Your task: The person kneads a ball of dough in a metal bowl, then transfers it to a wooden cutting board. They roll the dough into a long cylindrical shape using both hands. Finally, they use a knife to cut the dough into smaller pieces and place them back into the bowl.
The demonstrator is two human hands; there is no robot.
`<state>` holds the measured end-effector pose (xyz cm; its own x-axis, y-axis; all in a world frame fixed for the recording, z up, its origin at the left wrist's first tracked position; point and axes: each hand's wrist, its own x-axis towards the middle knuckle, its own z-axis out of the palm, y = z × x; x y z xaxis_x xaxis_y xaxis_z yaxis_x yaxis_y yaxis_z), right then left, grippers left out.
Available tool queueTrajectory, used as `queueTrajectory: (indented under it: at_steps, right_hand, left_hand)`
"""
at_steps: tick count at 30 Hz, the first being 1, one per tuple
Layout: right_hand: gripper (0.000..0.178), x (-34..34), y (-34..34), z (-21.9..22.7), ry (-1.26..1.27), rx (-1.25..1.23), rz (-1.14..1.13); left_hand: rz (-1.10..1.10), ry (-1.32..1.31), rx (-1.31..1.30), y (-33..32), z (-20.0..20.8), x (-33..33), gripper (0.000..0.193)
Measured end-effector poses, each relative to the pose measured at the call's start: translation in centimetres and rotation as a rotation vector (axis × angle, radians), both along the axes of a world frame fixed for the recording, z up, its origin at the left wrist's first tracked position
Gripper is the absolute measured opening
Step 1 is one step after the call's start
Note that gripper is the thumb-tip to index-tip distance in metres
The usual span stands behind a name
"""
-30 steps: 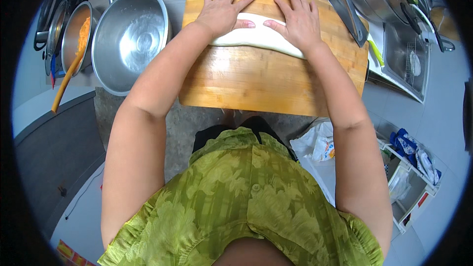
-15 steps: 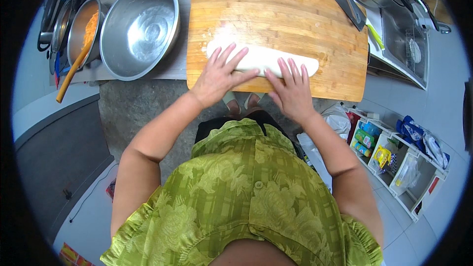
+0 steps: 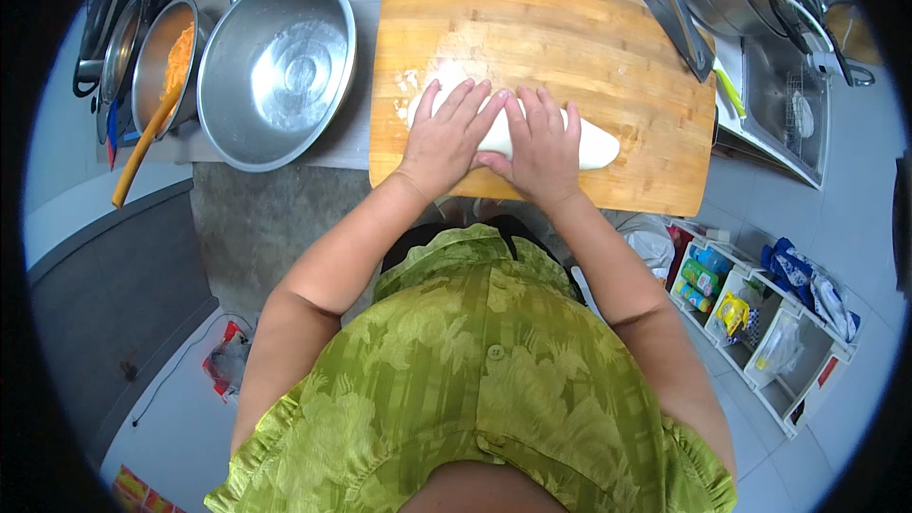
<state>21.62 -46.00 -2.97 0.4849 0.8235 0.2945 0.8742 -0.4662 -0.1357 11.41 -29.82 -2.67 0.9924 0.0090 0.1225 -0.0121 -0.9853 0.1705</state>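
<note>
A smooth white log of dough (image 3: 597, 145) lies across the near half of the wooden cutting board (image 3: 532, 19). My left hand (image 3: 448, 133) rests flat on its left part, fingers stretched toward the far side. Close beside it, my right hand (image 3: 543, 138) presses on the middle of the log, also with fingers extended. The thumbs almost meet at the near side of the dough. Much of the log's left half is hidden under my hands; its right end shows. White flour and dough bits dust the board by its left end.
Left of the board stands a large steel bowl (image 3: 275, 71), then a pot (image 3: 152, 62) with orange food and a wooden handle (image 3: 142, 157) sticking out. A cleaver (image 3: 680, 33) lies over the board's far right corner, near stacked pans and a sink (image 3: 784, 95). A white shelf (image 3: 760, 332) stands right.
My hands have come closer together, the right one sliding left along the dough. The fingers now reach farther over the log. The view has shifted slightly.
</note>
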Motion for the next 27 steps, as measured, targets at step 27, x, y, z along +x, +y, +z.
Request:
queueTrajectory:
  at_steps: [27]
  right_hand:
    - [0.073,6.9,2.1,0.9,0.107,-0.141,-0.014]
  left_hand:
    - [-0.132,0.071,0.056,4.8,0.8,7.3,0.070]
